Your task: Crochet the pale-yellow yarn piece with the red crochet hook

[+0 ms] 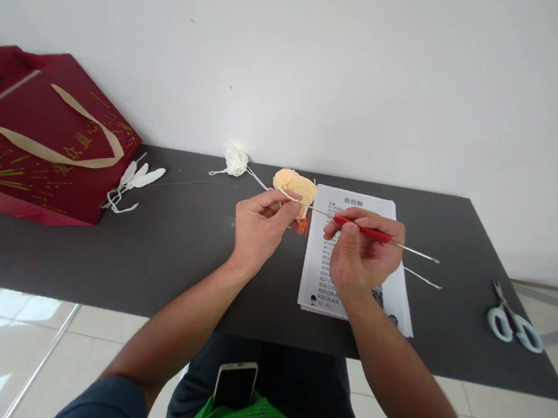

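My right hand (367,251) is closed around the red handle of a crochet hook (373,232), whose thin metal ends stick out both ways. Its left end reaches toward my left hand (265,221), which pinches a strand of white yarn (258,179) between thumb and fingers. That strand runs back to a small white yarn ball (236,160) near the wall. Just behind my left fingertips lies a peach yarn skein (294,184), with a bit of orange (302,223) by it. Printed pattern sheets (315,272) lie under my right hand, which partly hides the text.
Scissors with pale handles (515,320) lie at the right end of the dark table (179,252). A dark red gift bag (52,138) leans at the left, beside small white leaf-shaped pieces (138,174). On my lap rests a phone (235,385). A white wall (293,71) stands behind.
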The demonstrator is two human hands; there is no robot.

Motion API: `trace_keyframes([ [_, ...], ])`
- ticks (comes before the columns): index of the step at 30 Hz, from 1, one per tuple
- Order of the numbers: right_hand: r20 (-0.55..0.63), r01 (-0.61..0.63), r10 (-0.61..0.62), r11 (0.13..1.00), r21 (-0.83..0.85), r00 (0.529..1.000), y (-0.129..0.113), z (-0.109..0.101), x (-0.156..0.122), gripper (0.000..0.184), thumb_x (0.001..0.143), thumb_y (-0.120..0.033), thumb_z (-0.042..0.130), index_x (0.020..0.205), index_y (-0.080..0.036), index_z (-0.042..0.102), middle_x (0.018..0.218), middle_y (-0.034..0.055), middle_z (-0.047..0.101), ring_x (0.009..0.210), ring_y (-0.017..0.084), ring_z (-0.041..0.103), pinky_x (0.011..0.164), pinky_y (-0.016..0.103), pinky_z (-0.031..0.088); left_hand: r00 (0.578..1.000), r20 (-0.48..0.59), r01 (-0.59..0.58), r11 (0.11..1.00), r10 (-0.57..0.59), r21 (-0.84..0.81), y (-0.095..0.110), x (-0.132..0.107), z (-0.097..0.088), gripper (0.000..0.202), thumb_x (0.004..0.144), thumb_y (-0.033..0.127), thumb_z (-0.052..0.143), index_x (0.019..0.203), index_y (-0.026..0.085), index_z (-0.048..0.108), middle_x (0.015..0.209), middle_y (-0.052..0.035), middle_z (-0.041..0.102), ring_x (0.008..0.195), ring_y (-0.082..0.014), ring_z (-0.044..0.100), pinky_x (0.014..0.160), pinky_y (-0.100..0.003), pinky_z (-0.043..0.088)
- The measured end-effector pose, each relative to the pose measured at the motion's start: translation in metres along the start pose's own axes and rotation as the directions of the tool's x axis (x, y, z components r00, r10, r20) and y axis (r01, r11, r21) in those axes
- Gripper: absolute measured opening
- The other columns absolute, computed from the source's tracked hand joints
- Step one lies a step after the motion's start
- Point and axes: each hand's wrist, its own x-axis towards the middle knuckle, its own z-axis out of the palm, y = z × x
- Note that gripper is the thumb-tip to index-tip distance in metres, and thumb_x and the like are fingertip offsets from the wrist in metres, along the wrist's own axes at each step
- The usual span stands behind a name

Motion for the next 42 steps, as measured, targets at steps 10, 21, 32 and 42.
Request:
trace_keyframes([
  [10,0.006,-0.010,0.010,0.999,-0.038,1.000,-0.0036,-0.0012,-0.0003,0.019,0.086,-0.027,0.076,0.096,-0.025,0.059,0.092,0.0001,0.072,0.059,0.011,0.066,0.051,0.028,0.056,1.000,-0.006,0.007,1.000,-0.007,0.021,0.0005,0.0003,0.0006,0.009,0.079,0.026,0.075,0.082,0.018,0.075,0.068,0.0020,0.071,0.048,-0.0103,0.064,0.046,-0.022,0.052],
  [21,0.019,0.032,-0.032,0.999,-0.022,0.999,-0.0043,-0.0023,0.0002,0.017,0.085,-0.025,0.075,0.095,-0.025,0.061,0.092,0.0015,0.073,0.064,0.012,0.066,0.054,0.029,0.058,1.000,0.002,0.012,1.000,-0.012,0.003,0.0008,0.0008,0.0017,0.009,0.080,0.025,0.073,0.082,0.017,0.074,0.072,0.0009,0.071,0.046,-0.0096,0.062,0.043,-0.022,0.052],
  [32,0.028,0.057,-0.056,0.998,-0.004,0.998,-0.0029,-0.0019,0.0002,0.017,0.085,-0.020,0.074,0.096,-0.023,0.062,0.092,0.0028,0.074,0.063,0.012,0.066,0.053,0.028,0.057,1.000,0.010,-0.014,1.000,0.014,0.025,0.0019,0.0005,0.0018,0.006,0.082,0.023,0.072,0.080,0.017,0.073,0.068,0.0025,0.069,0.045,-0.0082,0.061,0.042,-0.019,0.049],
  [42,0.025,0.016,-0.016,1.000,-0.007,1.000,-0.0044,-0.0015,-0.0007,0.017,0.085,-0.023,0.075,0.096,-0.025,0.062,0.093,0.0022,0.073,0.063,0.012,0.066,0.054,0.029,0.057,0.999,0.026,-0.022,0.998,0.020,0.058,0.0033,-0.0003,0.0015,0.006,0.083,0.022,0.070,0.081,0.017,0.071,0.074,0.0020,0.070,0.045,-0.0071,0.061,0.041,-0.018,0.047],
])
